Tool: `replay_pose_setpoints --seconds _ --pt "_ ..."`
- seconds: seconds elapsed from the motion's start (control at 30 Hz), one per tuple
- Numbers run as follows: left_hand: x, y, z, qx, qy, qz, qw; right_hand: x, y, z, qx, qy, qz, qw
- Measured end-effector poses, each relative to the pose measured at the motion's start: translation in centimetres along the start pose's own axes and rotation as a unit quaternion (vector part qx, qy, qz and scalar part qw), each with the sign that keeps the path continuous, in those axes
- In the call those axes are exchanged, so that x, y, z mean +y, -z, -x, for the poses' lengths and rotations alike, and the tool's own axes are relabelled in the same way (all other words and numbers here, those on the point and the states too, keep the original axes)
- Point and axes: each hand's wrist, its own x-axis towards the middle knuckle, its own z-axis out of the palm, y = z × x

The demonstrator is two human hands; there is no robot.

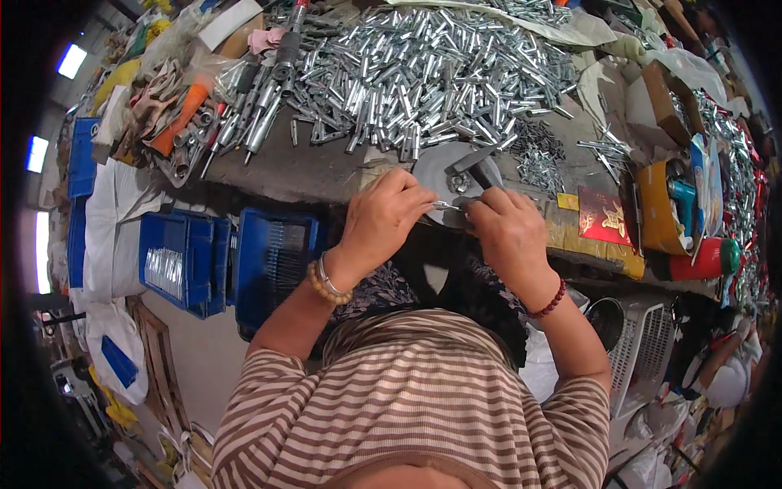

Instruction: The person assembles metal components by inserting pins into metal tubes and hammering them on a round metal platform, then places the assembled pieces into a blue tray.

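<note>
L hand is pinching a small metal part btwn thumb & fingertips, closed on its L end. R hand is curling its fingers in close by the other end; can't tell if it's actually gripping the part, as the fingertips are mostly hiding the contact. Part is sitting just above the near edge of a round grey plate, in front of the person's torso. Its long axis is running approx. L–R, dipping slightly toward the R; thicker, shiny end is pointing at L fingers, thin end is pointing at R fingertips.

Dark hammer-like tool is lying over the plate just beyond R hand, its bar slanting down twd the R knuckles; can't tell if the hand is touching it. A few bits of metal are resting on the plate next to it.

Beyond the plate, a big pile of metal cylinders is covering the bench, pointing every which way. Heap of thinner pins is lying to the R of the plate, nr a red card. Below the bench on the L, blue bins are holding rows of slim metal pcs.
</note>
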Motion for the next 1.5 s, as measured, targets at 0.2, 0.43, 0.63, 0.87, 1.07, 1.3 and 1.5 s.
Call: replay_pose_setpoints --seconds 0.2,0.43,0.63,0.87,1.07,1.3,1.5 --pt "-0.3 -0.6 0.1 0.034 -0.039 0.003 0.999 -0.3 -0.8 -0.5 0.006 0.017 0.01 1.0" --pt "-0.4 -0.7 0.5 0.021 -0.018 -0.013 1.0 1.5 1.1 1.9 0.092 -0.103 -0.006 0.99" --pt "-0.1 -0.7 0.3 0.023 -0.021 0.006 0.999 8.7 4.1 5.4 0.127 -0.304 0.006 0.944" --pt "-0.2 -0.7 0.5 0.033 -0.022 0.007 0.999 9.3 3.1 3.9 0.055 -0.303 0.052 0.95" --pt "-0.6 -1.2 0.6 0.051 -0.035 -0.023 0.998 10.3 2.4 3.9 0.115 -0.222 0.038 0.968" --pt "-1.0 -1.3 0.9 0.058 -0.036 -0.014 0.998 0.8 2.2 -1.8 0.062 -0.158 -0.172 0.97" --pt "-1.3 -1.0 1.1 0.039 -0.047 -0.039 0.997 -2.1 -1.7 -4.4 0.006 -0.045 -0.164 0.985"
